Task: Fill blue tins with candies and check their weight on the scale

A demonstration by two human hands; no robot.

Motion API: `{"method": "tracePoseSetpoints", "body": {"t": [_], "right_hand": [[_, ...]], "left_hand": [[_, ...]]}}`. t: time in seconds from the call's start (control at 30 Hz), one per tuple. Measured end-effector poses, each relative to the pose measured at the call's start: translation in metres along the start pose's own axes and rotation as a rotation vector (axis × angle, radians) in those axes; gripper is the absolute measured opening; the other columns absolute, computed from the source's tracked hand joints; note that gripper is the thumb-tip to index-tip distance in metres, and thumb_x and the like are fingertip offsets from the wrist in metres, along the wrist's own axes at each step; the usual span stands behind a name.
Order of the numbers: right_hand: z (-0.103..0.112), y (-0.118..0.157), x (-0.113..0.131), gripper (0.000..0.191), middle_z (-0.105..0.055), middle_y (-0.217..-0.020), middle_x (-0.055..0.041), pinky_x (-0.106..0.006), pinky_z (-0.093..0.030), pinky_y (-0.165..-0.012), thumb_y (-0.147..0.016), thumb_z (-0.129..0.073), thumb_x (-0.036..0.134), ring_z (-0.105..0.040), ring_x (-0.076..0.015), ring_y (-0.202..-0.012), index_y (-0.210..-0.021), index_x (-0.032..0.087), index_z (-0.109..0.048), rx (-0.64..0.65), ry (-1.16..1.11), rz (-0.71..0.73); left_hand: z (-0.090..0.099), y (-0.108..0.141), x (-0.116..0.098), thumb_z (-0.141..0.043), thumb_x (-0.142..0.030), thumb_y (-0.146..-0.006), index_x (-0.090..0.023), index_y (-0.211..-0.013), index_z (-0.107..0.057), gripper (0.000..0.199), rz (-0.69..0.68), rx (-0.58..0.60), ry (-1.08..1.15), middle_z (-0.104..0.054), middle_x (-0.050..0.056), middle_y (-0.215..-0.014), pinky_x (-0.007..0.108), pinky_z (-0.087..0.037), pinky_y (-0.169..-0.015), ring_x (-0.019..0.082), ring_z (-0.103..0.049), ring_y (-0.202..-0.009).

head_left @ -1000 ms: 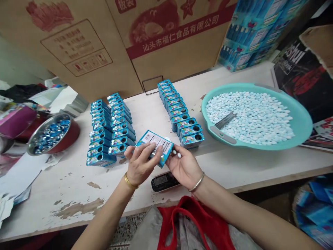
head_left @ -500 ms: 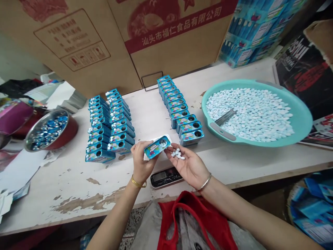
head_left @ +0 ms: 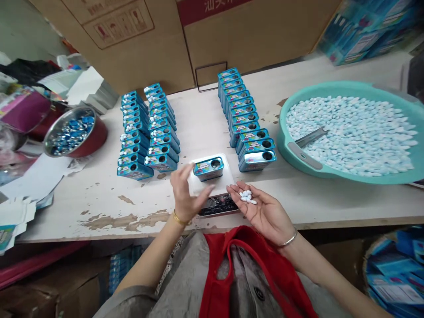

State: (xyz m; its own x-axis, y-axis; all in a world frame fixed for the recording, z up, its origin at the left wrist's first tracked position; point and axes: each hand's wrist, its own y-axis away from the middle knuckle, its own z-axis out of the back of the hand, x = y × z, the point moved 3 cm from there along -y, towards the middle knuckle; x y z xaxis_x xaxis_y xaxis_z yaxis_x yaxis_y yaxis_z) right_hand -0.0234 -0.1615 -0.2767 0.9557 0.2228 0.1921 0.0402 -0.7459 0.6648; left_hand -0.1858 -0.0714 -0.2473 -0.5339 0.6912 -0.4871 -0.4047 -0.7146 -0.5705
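**On the white scale: one blue tin, with a hand to either side**

Far left of the scale point(head_left: 228, 179), a red-sided metal bowl point(head_left: 99, 134) holding small shiny blue pieces point(head_left: 73, 134); loose papers point(head_left: 36, 179) just below it. Nearer the scale, still on its left, two rows of blue tins point(head_left: 135, 171), upright, round openings on top, white pellets lying on many of the tops.

At the scale's left edge, left hand point(head_left: 186, 194): fingers spread and curved, thumb apart, nothing in the grasp. Fingertips close to the tin's left end; contact, cannot tell. Single tin point(head_left: 208, 170) stands on the scale's plate, printed top up, pale pieces showing in its opening. Dark front panel point(head_left: 217, 204) partly behind the hands, reading too small to make out.

Off the scale's front right corner, right hand point(head_left: 265, 214): palm up, loosely cupped, fingers extended, a small heap of pale pellets point(head_left: 247, 197) on it. Beyond that hand, right of the scale, a third row of tins point(head_left: 255, 161). Farther right of the scale, a turquoise basin point(head_left: 287, 152) full of pale blue and white pellets, metal scoop point(head_left: 310, 137) lying in them. Behind the scale, past the tin rows, a large cardboard box point(head_left: 258, 39).
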Motion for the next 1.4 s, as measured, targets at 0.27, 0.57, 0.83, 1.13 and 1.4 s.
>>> {"method": "tracePoseSetpoints", "body": {"t": [0.27,0.57,0.83,1.13,1.4], "right_hand": [[0.032,0.008,-0.017,0.024,-0.074,-0.092,-0.008,-0.033,-0.057,-0.082,-0.088,-0.047,0.023,-0.069,-0.0195,-0.091,-0.098,0.015,-0.067,-0.054,0.033,-0.148],[0.048,0.013,-0.022,0.018,-0.072,-0.102,-0.0072,-0.036,-0.054,-0.089,-0.081,-0.056,0.022,-0.065,-0.0217,-0.103,-0.093,0.018,-0.069,-0.048,0.054,-0.18],[0.035,0.007,-0.025,0.019,-0.074,-0.09,-0.0076,-0.034,-0.058,-0.075,-0.078,-0.059,0.023,-0.07,-0.0228,-0.088,-0.093,0.016,-0.07,-0.012,0.035,-0.228],[0.02,-0.002,-0.023,0.011,-0.072,-0.073,-0.0066,-0.021,-0.057,-0.061,-0.081,-0.056,0.012,-0.069,-0.0137,-0.064,-0.082,0.01,-0.067,-0.066,-0.113,-0.188],[0.021,-0.009,-0.004,0.01,-0.072,-0.073,-0.0085,-0.021,-0.057,-0.06,-0.069,-0.071,0.009,-0.07,-0.0171,-0.068,-0.078,0.008,-0.068,-0.15,-0.026,-0.066]], "left_hand": [[-0.05,0.035,-0.084,-0.038,-0.023,-0.094,-0.017,-0.101,-0.055,0.019,-0.255,0.81,-0.082,-0.055,0.008,-0.106,0.025,-0.046,-0.064,0.017,-0.056,-0.086],[-0.06,0.043,-0.084,-0.037,-0.022,-0.094,-0.017,-0.096,-0.056,0.02,-0.312,0.883,-0.031,-0.053,0.007,-0.098,0.024,-0.041,-0.06,0.015,-0.052,-0.078],[-0.054,0.036,-0.08,-0.039,-0.023,-0.093,-0.015,-0.09,-0.058,0.02,-0.228,0.896,-0.011,-0.055,0.005,-0.096,0.024,-0.04,-0.058,0.014,-0.051,-0.076],[-0.007,-0.012,-0.057,-0.048,-0.038,-0.09,-0.016,-0.115,-0.053,0.033,-0.21,0.518,-0.027,-0.057,0.011,-0.111,0.032,-0.045,-0.084,0.02,-0.054,-0.099],[0.001,-0.107,0.036,-0.055,-0.027,-0.084,-0.018,-0.116,-0.051,0.034,-0.111,0.698,-0.359,-0.061,0.008,-0.102,0.036,-0.043,-0.083,0.022,-0.056,-0.094]]}}
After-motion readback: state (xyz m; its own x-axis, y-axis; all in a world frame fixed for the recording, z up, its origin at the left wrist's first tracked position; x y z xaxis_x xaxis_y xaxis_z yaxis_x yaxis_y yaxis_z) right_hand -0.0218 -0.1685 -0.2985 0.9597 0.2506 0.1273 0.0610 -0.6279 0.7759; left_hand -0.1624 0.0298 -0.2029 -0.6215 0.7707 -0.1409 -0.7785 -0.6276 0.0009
